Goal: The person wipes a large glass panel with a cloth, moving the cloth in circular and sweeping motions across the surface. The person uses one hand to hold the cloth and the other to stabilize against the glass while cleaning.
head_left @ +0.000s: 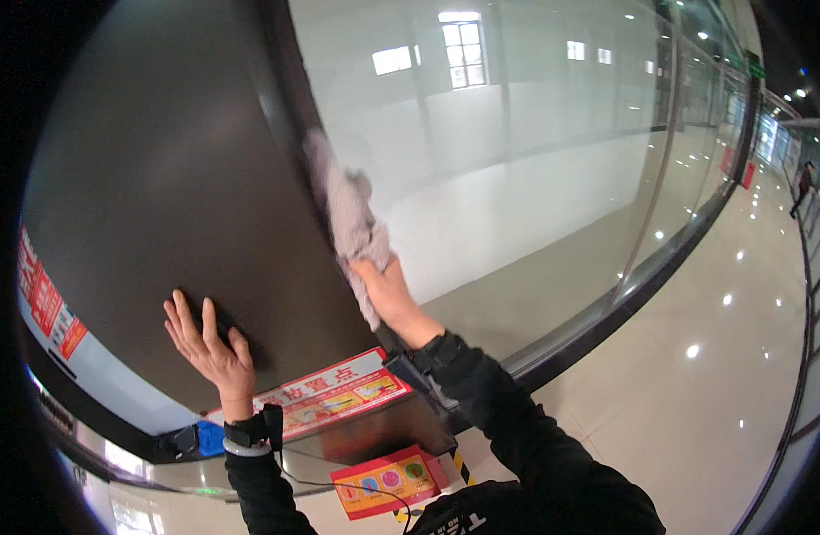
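My right hand [390, 296] grips a pinkish-grey cloth [346, 207] and holds it against the dark frame edge between a black panel [178, 169] and a glass pane [508, 205]. The cloth hangs bunched, its far end running up along the frame. Fingers spread, my left hand [212, 349] is at the black panel, near its lower part, with nothing in it; whether the palm touches the surface I cannot tell. A dark band and a pale bracelet circle the left wrist.
A red and white printed sign [338, 392] runs below the panel. A red box with coloured circles [387, 481] stands lower, beside yellow-black tape. A blue object [210, 438] sits by my left wrist. Shiny tiled floor [686, 357] stretches right, where a distant person [803, 189] walks.
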The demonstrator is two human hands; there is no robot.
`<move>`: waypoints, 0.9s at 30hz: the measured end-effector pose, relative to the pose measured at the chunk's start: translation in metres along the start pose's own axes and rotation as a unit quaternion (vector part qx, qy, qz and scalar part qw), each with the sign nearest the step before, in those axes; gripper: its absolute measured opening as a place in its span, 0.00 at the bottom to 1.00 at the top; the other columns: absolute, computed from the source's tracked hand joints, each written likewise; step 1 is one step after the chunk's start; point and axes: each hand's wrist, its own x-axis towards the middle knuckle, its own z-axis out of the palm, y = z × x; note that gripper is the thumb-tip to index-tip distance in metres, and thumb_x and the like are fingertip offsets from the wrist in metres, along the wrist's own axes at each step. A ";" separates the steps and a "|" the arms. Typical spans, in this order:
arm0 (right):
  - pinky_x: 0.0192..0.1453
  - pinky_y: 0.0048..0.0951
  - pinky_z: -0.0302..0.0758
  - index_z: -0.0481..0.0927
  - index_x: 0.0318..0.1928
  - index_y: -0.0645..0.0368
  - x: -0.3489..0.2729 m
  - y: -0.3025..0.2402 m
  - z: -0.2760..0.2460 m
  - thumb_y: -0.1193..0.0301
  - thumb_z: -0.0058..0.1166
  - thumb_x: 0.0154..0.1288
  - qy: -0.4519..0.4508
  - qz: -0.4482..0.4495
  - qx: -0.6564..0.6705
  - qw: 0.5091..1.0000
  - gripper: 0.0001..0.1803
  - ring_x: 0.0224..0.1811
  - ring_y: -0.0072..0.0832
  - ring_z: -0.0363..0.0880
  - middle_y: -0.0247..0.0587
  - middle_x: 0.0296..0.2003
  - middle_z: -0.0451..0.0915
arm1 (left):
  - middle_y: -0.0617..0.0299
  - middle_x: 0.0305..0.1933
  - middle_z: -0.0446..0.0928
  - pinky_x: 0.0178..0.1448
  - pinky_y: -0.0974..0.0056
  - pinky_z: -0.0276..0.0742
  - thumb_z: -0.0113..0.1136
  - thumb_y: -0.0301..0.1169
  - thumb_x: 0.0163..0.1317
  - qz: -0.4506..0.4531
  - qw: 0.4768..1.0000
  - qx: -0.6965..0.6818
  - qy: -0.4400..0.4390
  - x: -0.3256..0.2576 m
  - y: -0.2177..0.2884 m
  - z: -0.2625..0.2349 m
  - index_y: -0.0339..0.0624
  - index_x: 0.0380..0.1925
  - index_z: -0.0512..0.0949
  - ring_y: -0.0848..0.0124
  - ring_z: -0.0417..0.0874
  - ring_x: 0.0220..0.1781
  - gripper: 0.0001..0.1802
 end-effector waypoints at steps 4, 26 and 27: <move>0.70 0.38 0.60 0.62 0.65 0.72 -0.088 0.092 -0.033 0.57 0.50 0.68 0.138 0.214 -0.127 0.959 0.35 0.65 0.47 0.65 0.61 0.59 0.70 | 0.49 0.75 0.56 0.77 0.43 0.46 0.50 0.29 0.59 -0.001 1.000 -0.001 0.000 0.001 0.002 -0.002 0.51 0.65 0.65 0.48 0.52 0.77 0.30; 0.59 0.28 0.70 0.72 0.57 0.69 -0.004 -0.020 0.013 0.59 0.52 0.65 0.060 0.106 0.002 0.993 0.28 0.52 0.28 0.74 0.43 0.50 0.77 | 0.55 0.76 0.54 0.78 0.48 0.49 0.43 0.29 0.68 0.019 0.999 0.028 0.013 -0.002 -0.011 0.006 0.49 0.69 0.62 0.55 0.52 0.78 0.27; 0.57 0.28 0.70 0.72 0.57 0.70 -0.014 -0.010 0.009 0.59 0.52 0.65 0.102 0.142 -0.005 0.985 0.28 0.51 0.28 0.74 0.44 0.49 0.78 | 0.56 0.76 0.54 0.78 0.48 0.49 0.44 0.29 0.68 -0.003 1.000 0.012 -0.007 -0.003 -0.011 0.007 0.49 0.69 0.61 0.56 0.51 0.78 0.28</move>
